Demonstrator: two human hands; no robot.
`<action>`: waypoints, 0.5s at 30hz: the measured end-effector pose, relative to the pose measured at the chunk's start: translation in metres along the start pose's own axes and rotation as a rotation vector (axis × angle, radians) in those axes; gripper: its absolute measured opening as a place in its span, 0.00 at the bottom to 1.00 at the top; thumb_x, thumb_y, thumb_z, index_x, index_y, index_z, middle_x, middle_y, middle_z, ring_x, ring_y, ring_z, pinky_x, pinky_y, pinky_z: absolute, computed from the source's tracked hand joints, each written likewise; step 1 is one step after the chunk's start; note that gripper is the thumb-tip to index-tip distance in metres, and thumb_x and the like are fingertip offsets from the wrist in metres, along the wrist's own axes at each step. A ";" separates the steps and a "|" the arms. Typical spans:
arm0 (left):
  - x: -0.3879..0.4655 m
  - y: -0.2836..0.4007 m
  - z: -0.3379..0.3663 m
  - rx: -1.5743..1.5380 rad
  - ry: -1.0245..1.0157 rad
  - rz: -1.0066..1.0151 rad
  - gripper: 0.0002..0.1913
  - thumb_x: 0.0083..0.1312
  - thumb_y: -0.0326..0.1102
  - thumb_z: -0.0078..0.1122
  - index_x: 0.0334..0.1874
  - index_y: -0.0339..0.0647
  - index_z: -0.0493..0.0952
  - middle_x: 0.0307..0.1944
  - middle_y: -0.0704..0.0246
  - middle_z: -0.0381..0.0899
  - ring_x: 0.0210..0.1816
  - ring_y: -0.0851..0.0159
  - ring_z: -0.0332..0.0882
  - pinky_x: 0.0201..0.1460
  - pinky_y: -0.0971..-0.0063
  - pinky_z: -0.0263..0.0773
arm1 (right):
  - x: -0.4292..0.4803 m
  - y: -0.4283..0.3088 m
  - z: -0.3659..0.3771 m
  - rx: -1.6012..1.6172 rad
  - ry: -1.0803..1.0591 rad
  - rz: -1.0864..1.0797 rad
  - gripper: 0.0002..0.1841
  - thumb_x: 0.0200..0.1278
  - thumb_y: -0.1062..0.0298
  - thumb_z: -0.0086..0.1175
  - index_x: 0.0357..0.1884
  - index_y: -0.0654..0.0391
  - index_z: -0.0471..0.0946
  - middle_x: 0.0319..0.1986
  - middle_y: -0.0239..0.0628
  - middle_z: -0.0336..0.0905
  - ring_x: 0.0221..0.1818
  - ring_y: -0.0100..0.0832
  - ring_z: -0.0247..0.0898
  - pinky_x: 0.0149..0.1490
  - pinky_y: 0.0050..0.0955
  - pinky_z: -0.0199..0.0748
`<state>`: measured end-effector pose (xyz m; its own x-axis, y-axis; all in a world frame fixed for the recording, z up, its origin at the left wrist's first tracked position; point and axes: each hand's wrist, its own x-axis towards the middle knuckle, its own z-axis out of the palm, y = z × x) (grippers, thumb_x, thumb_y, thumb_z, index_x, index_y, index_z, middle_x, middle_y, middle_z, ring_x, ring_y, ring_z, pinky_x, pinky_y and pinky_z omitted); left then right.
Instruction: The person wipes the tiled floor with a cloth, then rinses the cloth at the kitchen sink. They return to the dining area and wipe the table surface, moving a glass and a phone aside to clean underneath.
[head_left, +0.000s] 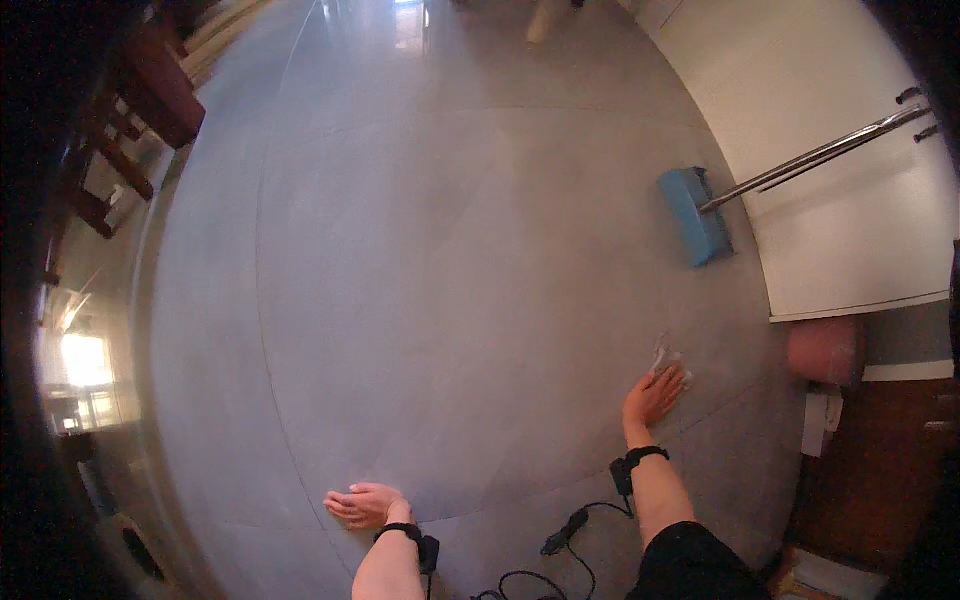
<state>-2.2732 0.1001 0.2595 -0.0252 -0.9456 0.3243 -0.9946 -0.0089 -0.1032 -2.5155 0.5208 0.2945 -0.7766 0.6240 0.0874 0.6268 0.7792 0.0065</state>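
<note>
Under the fingers of my right hand (655, 397) lies a crumpled white wipe (660, 354), perhaps cloth or tissue, held against the grey tiled floor (450, 300). Part of it sticks out past the fingertips. My left hand (364, 506) is low over or on the floor at the lower left, fingers loosely bent, with nothing seen in it. Whether its palm touches the floor is hidden. Each wrist wears a black strap with a small box, and a black cable (566, 531) runs from the right one.
A blue mop or broom head (696, 217) on a metal pole (817, 159) leans by a white cabinet (847, 247) at right. Nearer are a pink bin (823, 350) and dark brown furniture (874, 472). Wooden chair legs (124, 161) and a glossy panel line the left.
</note>
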 end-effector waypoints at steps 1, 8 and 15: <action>-0.001 0.000 0.003 -0.019 -0.022 -0.024 0.24 0.73 0.39 0.41 0.70 0.43 0.60 0.73 0.61 0.57 0.74 0.56 0.54 0.72 0.52 0.49 | 0.001 -0.003 -0.003 -0.010 -0.008 -0.002 0.31 0.73 0.55 0.37 0.75 0.57 0.52 0.75 0.46 0.44 0.75 0.53 0.41 0.75 0.49 0.41; 0.001 -0.010 0.018 0.036 0.050 0.039 0.22 0.73 0.40 0.41 0.68 0.44 0.63 0.70 0.62 0.61 0.71 0.57 0.59 0.69 0.56 0.56 | -0.002 -0.009 -0.014 -0.004 -0.026 -0.005 0.32 0.71 0.57 0.38 0.74 0.57 0.53 0.75 0.47 0.45 0.75 0.52 0.42 0.75 0.48 0.40; 0.006 -0.032 0.053 0.093 0.134 0.055 0.21 0.73 0.44 0.41 0.65 0.45 0.69 0.70 0.63 0.64 0.68 0.58 0.65 0.65 0.58 0.62 | -0.002 -0.005 -0.003 0.022 -0.028 -0.005 0.32 0.70 0.58 0.40 0.74 0.57 0.53 0.74 0.49 0.46 0.75 0.53 0.41 0.75 0.52 0.38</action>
<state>-2.2362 0.0771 0.2147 -0.0986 -0.8940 0.4371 -0.9779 0.0057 -0.2089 -2.5169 0.5150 0.2969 -0.7814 0.6212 0.0596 0.6215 0.7832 -0.0155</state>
